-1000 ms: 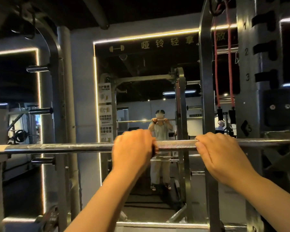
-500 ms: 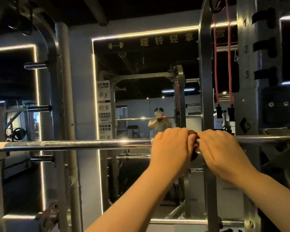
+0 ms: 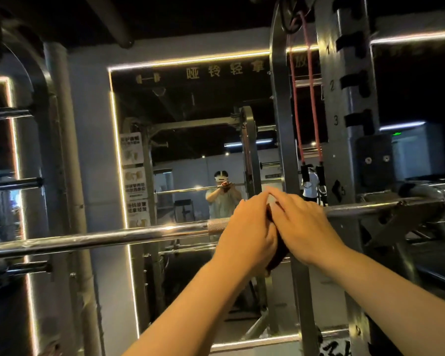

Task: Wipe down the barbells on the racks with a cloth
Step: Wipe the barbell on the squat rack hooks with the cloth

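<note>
The tall grey steel rack upright with numbered black slots (image 3: 344, 104) fills the upper right of the frame, and its hook cradle at centre right carries the bar. The large wall mirror edged with a lit strip (image 3: 190, 140) takes up the centre background; it reflects the person at the bar, too small to read in detail. The long chrome steel barbell (image 3: 113, 237) runs across the frame from the left edge, rising slightly toward the right, where its thicker sleeve rests on the cradle; a knurled section shows just left of the hands. The left hand (image 3: 244, 235) and the right hand (image 3: 306, 227) sit side by side on the bar at the centre of the frame, backs toward the camera. On each hand the fingers are pressed together and bent over the top of the bar, and the fingertips of the two hands meet above it. The far side of the fingers is hidden. The dark bunched cloth (image 3: 278, 255) is gripped between the two palms, against the bar, and a fold hangs just below them. Two thin red elastic bands (image 3: 311, 98) hang beside the upright in the upper right.
</note>
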A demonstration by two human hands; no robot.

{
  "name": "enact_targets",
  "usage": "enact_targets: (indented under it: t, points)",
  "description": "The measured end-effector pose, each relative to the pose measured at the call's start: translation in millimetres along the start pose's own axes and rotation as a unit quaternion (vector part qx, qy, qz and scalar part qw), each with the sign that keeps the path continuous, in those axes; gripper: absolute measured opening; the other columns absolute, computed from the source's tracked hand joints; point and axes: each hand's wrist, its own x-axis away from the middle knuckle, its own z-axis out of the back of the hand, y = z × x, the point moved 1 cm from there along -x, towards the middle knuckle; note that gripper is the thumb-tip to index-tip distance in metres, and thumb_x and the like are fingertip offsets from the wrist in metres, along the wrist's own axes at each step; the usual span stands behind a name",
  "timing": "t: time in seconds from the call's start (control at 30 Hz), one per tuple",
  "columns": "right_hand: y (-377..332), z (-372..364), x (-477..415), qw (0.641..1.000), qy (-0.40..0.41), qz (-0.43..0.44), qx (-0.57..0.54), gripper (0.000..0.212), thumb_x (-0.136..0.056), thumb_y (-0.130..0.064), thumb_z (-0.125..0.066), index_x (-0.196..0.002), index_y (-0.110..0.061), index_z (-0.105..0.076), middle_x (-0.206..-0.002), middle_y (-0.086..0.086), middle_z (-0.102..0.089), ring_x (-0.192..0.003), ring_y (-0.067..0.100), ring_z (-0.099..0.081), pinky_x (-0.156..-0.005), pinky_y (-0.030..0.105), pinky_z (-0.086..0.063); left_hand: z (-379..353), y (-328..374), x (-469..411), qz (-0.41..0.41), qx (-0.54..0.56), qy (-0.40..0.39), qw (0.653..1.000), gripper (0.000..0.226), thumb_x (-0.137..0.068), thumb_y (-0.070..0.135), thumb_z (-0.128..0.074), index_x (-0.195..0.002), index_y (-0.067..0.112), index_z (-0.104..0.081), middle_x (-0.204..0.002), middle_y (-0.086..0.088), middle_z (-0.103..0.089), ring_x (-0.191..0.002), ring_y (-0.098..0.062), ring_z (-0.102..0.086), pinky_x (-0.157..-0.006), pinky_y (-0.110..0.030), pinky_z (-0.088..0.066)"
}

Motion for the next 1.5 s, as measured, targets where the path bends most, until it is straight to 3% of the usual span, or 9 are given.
enact_targets:
  t: [0.1, 0.27, 0.53, 0.7, 0.8, 0.97, 1.1, 1.37, 1.5]
  points:
    - [-14, -25, 9, 0.986, 0.01, 0.035, 0.162, 0.061, -0.104, -0.048, -0.009, -0.161, -0.03, -0.024, -0.163, 0.009, -0.03, -0.153, 0.029, -0.023, -0.127, 0.046, -0.012, 19, -16, 0, 0.062, -0.03, 0.031, 0.997, 0.032, -0.1, 0.032, -0.05, -0.13, 0.023, -0.052, -0.122, 0.007, -0.059, -0.107, -0.01, -0.06, -0.098, -0.032, -0.051]
    - [-16, -30, 1, 0.978, 0.021, 0.08, 0.192, 0.051, -0.099, -0.045, -0.022, -0.132, -0.023, -0.054, -0.124, 0.002, -0.059, -0.117, 0.024, -0.058, -0.113, 0.048, -0.043, 14, -28, -5, 0.071, -0.179, 0.033, 0.981, 0.034, -0.103, 0.039, -0.031, -0.131, 0.026, -0.044, -0.097, 0.007, -0.063, -0.084, -0.013, -0.061, -0.075, -0.028, -0.048]
    - [-26, 0, -30, 0.979, -0.061, 0.07, 0.18, 0.042, -0.109, -0.035, -0.015, -0.09, -0.026, -0.051, -0.087, -0.008, -0.051, -0.089, 0.016, -0.047, -0.118, 0.047, -0.018, 10, -28, -9, 0.073, -0.286, 0.075, 0.953, 0.04, -0.104, 0.043, -0.014, -0.13, 0.027, -0.04, -0.066, 0.012, -0.043, -0.052, -0.006, -0.042, -0.046, -0.023, -0.024]
    - [-5, -40, 11, 0.984, 0.111, 0.083, 0.112, 0.042, -0.106, -0.041, -0.021, -0.128, -0.028, -0.055, -0.124, -0.007, -0.057, -0.121, 0.016, -0.05, -0.116, 0.044, -0.036, 6, -31, -7, 0.017, -0.294, 0.096, 0.951, 0.034, -0.101, 0.039, -0.023, -0.109, 0.022, -0.051, -0.076, 0.011, -0.053, -0.048, -0.008, -0.044, -0.045, -0.021, -0.024]
    - [-2, -41, 3, 0.964, 0.176, 0.086, 0.177, 0.042, -0.106, -0.037, -0.026, -0.116, -0.021, -0.063, -0.111, -0.001, -0.067, -0.108, 0.019, -0.063, -0.115, 0.05, -0.041, 6, -31, -8, 0.023, -0.31, 0.094, 0.946, 0.015, -0.099, 0.03, -0.047, -0.086, 0.026, -0.041, -0.063, 0.01, -0.046, -0.044, -0.008, -0.036, -0.043, -0.023, -0.019]
    - [-26, -8, -38, 0.962, -0.02, 0.078, 0.261, 0.035, -0.107, -0.022, -0.024, -0.113, -0.016, -0.058, -0.109, 0.007, -0.062, -0.099, 0.03, -0.062, -0.08, 0.045, -0.034, 5, -28, -10, 0.017, -0.349, 0.049, 0.936, 0.018, -0.09, 0.027, -0.067, -0.091, 0.02, -0.051, -0.061, 0.008, -0.045, -0.046, -0.016, -0.041, -0.045, -0.027, -0.03]
    - [-15, -17, -25, 0.972, 0.052, 0.091, 0.211, 0.046, -0.107, -0.038, -0.013, -0.105, -0.022, -0.056, -0.1, 0.0, -0.06, -0.092, 0.024, -0.059, -0.092, 0.046, -0.041, 2, -33, -8, 0.012, -0.334, 0.04, 0.942, 0.027, -0.079, 0.024, -0.079, -0.078, 0.021, -0.052, -0.052, 0.008, -0.046, -0.038, -0.014, -0.043, -0.038, -0.027, -0.039]
    - [26, -34, 6, 0.954, 0.184, 0.155, 0.177, 0.032, -0.107, -0.04, -0.034, -0.129, -0.026, -0.052, -0.119, -0.007, -0.06, -0.112, 0.014, -0.057, -0.114, 0.039, -0.04, 2, -29, -10, -0.02, -0.338, 0.025, 0.941, 0.025, -0.088, 0.021, -0.066, -0.076, 0.022, -0.044, -0.055, 0.008, -0.043, -0.037, -0.012, -0.042, -0.036, -0.029, -0.041]
    - [21, -22, -2, 0.958, 0.192, 0.093, 0.193, 0.026, -0.106, -0.032, -0.034, -0.108, -0.022, -0.058, -0.107, -0.004, -0.063, -0.104, 0.019, -0.06, -0.11, 0.048, -0.045, 4, -29, -7, -0.034, -0.366, 0.016, 0.93, 0.015, -0.106, 0.036, -0.033, -0.094, 0.029, -0.035, -0.079, 0.01, -0.047, -0.067, -0.009, -0.054, -0.066, -0.022, -0.049]
